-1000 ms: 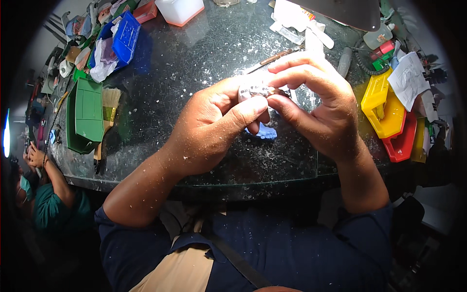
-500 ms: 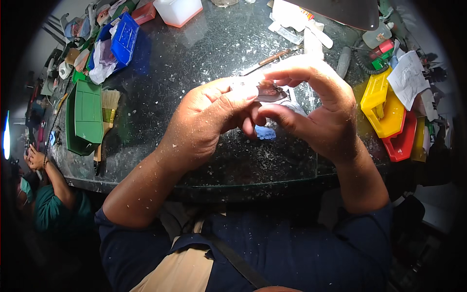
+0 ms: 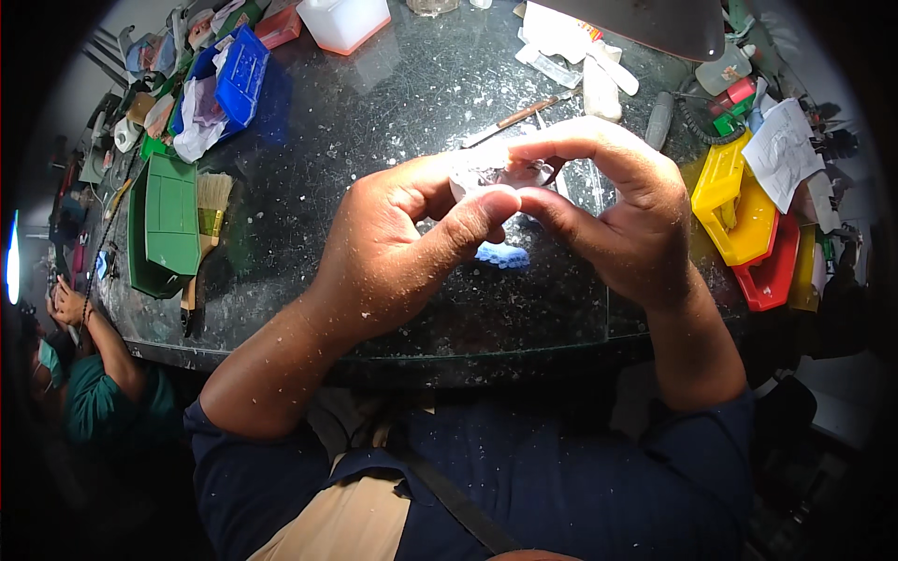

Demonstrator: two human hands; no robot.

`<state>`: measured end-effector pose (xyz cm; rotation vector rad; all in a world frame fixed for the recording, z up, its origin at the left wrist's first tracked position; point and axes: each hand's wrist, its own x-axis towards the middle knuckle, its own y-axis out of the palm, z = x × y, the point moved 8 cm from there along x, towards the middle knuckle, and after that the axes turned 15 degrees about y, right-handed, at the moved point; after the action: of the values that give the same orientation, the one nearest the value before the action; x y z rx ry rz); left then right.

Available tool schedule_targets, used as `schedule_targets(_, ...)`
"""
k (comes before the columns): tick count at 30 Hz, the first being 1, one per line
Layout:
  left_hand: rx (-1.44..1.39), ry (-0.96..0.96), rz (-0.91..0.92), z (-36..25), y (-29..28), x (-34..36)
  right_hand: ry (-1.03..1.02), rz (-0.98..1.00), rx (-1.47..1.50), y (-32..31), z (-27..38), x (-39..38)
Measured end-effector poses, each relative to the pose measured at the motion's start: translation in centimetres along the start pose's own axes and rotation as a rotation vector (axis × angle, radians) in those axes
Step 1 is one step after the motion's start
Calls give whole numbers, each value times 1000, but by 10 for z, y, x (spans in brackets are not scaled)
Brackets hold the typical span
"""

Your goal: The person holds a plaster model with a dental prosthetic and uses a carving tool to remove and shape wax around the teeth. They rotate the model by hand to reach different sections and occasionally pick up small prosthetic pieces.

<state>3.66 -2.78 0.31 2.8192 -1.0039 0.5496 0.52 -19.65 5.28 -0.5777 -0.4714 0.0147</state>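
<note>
Both of my hands are raised over the dark worktop, holding a small white plaster piece that looks like a dental cast. My left hand grips its left side, the thumb across the near edge. My right hand curves around the other side, fingers arched over the far edge. The two thumb tips meet in front of the piece, and fingers hide much of it. White dust speckles my skin. Below the hands, a small blue scalloped piece lies on the worktop.
A thin brown-handled tool lies beyond my hands, near white plaster pieces. To the left are a green bin, a brush and a blue bin. Yellow and red bins stand right. Another person's hand shows far left.
The plaster piece has been turned between my hands. My left thumb has shifted right to meet the right thumb, and the blue piece below shows more fully.
</note>
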Motion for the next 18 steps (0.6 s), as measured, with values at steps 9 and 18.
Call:
schedule_targets(9, 313, 257, -15, -20, -6, 4, -11, 1, 0, 3, 0, -1)
schedule_targets(18, 304, 302, -32, -16, -9, 1, -1, 0, 14, 5, -3, -2)
